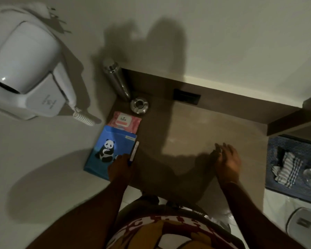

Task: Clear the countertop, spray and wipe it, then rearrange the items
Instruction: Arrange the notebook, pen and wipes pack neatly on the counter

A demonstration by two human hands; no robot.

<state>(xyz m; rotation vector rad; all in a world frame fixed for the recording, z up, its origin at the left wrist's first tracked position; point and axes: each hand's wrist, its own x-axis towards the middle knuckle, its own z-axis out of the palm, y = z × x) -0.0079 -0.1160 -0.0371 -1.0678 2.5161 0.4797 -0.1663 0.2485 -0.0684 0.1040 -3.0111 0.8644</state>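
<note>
Head view, looking down: my left hand (pixel 119 166) pinches one white pen-like stick (pixel 134 151) beside one blue panda-printed box (pixel 108 151) on the brown stone counter (pixel 187 126). My right hand (pixel 227 160) hovers with fingers loosely spread, holding nothing. I count one pink wipes packet (pixel 126 122), one round steel ashtray (pixel 139 105), one steel cylinder (pixel 116 78).

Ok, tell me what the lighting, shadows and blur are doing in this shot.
Head view: dim, warm light; the person's head and arms cast a hard double shadow across the countertop and up the wall. The left hand, at the pen beside the blue panda box, is dark; the right hand is slightly motion-blurred. Wide-angle bending stretches the hair dryer at the left edge.
</note>
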